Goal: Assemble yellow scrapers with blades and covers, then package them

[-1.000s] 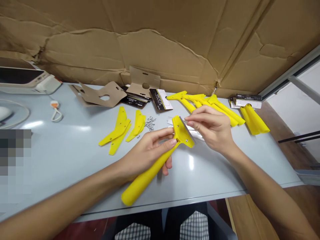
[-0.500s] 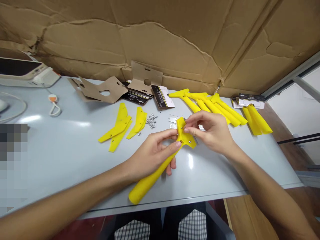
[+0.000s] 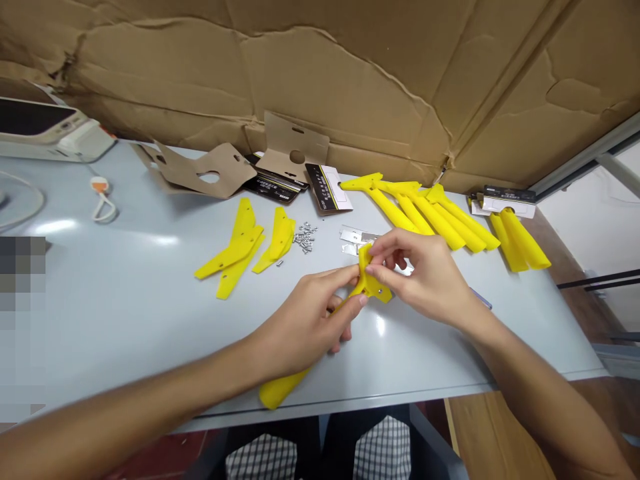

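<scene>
My left hand (image 3: pixel 310 320) is wrapped round the neck of a yellow plastic scraper (image 3: pixel 283 390), its handle slanting down to the left. A silver screw (image 3: pixel 381 291) sits in the right side of the scraper's wide head. At the head's upper end my right hand (image 3: pixel 415 273) has thumb and forefinger pinched together. Whatever those fingertips hold is hidden. Beyond the head lie thin metal blades (image 3: pixel 353 235), partly covered by the right hand. A pile of small screws (image 3: pixel 305 237) lies left of them, with loose yellow head plates (image 3: pixel 240 247) farther left.
Several yellow scraper handles (image 3: pixel 440 217) lie in a row at the back right, and more handles (image 3: pixel 520 240) lie under a card. Opened cardboard packaging (image 3: pixel 200 170) leans along the back. A white device (image 3: pixel 55 133) and a cable loop (image 3: pixel 103 205) occupy the left.
The scraper head has tilted, its upper end now turned more edge-on. My right fingers have closed in over that end, covering the screw seen there before. My left thumb has shifted slightly downward.
</scene>
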The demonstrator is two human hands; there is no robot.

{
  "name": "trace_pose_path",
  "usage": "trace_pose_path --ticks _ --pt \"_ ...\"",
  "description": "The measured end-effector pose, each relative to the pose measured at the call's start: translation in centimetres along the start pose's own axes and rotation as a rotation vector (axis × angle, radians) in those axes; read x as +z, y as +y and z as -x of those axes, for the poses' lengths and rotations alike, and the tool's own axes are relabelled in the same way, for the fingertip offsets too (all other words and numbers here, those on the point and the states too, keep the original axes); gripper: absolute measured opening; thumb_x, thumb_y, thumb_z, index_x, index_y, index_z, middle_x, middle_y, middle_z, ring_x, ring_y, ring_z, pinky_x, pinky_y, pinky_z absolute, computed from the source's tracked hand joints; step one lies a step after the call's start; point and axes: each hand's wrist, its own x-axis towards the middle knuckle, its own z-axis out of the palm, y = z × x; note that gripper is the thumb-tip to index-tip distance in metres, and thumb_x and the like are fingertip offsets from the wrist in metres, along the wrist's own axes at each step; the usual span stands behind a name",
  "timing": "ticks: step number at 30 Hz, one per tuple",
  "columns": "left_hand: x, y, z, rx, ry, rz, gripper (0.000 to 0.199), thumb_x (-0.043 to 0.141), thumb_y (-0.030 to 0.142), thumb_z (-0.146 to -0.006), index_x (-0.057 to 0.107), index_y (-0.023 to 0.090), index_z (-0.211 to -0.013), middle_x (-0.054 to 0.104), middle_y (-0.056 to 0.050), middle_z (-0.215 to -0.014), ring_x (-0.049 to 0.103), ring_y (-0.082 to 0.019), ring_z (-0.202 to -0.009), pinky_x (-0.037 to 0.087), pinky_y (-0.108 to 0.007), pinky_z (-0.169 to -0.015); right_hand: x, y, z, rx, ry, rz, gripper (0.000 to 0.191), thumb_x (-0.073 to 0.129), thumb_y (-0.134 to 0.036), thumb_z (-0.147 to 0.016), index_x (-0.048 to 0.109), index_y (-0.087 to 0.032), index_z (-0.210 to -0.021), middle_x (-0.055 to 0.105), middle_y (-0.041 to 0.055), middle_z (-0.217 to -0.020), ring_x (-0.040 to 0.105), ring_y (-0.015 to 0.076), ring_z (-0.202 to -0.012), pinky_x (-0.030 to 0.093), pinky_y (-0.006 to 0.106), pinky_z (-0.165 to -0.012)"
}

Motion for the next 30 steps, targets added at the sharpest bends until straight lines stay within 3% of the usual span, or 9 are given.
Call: trace_pose_path --ticks 3,5,11,23,30 --pt "0.0 0.0 -0.1 -0.006 0.000 0.005 0.032 0.058 0.037 -0.102 0.065 0.016 -0.125 0.057 0.004 -0.061 0.062 -0.014 -0.051 0.054 -0.021 -0.044 0.1 0.2 -0.1 0.075 0.020 -0.028 0.009 0.078 -0.024 -0.087 0.071 -0.021 -0.092 0.076 0.0023 -0.086 0.063 0.0147 -0.069 0.050 0.032 -0.064" --pt "0.0 0.1 -0.2 -0.025 0.003 0.021 0.029 0.059 0.039 -0.101 0.063 0.016 -0.118 0.056 0.004 -0.061 0.063 -0.015 -0.052 0.053 -0.022 -0.043 0.0 0.5 -0.4 0.139 0.023 -0.093 0.020 0.085 -0.031 -0.083 0.069 -0.020 -0.087 0.072 0.0019 -0.084 0.061 0.0142 -0.068 0.051 0.032 -0.063" --pt "0.0 0.6 -0.3 -0.078 -0.004 0.075 0.027 0.061 0.043 -0.099 0.060 0.019 -0.111 0.055 0.005 -0.060 0.058 -0.014 -0.047 0.050 -0.021 -0.040 -0.7 1.4 -1.4 0.304 -0.085 -0.362 0.039 0.097 -0.040 -0.071 0.068 -0.018 -0.083 0.065 -0.0017 -0.074 0.058 0.0127 -0.067 0.051 0.030 -0.064" --pt "-0.5 1.0 -0.5 -0.136 -0.036 0.214 0.035 0.072 0.046 -0.094 0.063 0.020 -0.115 0.063 0.004 -0.061 0.061 -0.015 -0.046 0.051 -0.024 -0.041 -0.9 1.9 -1.4 0.367 -0.086 -0.509 0.035 0.094 -0.039 -0.075 0.069 -0.019 -0.089 0.065 -0.0035 -0.073 0.054 0.0098 -0.060 0.045 0.026 -0.055" --pt "-0.6 1.1 -0.5 -0.129 -0.058 0.213 0.037 0.071 0.048 -0.093 0.062 0.018 -0.113 0.065 0.002 -0.064 0.064 -0.018 -0.050 0.052 -0.028 -0.046 -0.8 1.5 -1.5 0.362 -0.101 -0.438 0.036 0.095 -0.032 -0.071 0.070 -0.019 -0.093 0.071 0.0000 -0.082 0.064 0.0135 -0.073 0.051 0.027 -0.063"
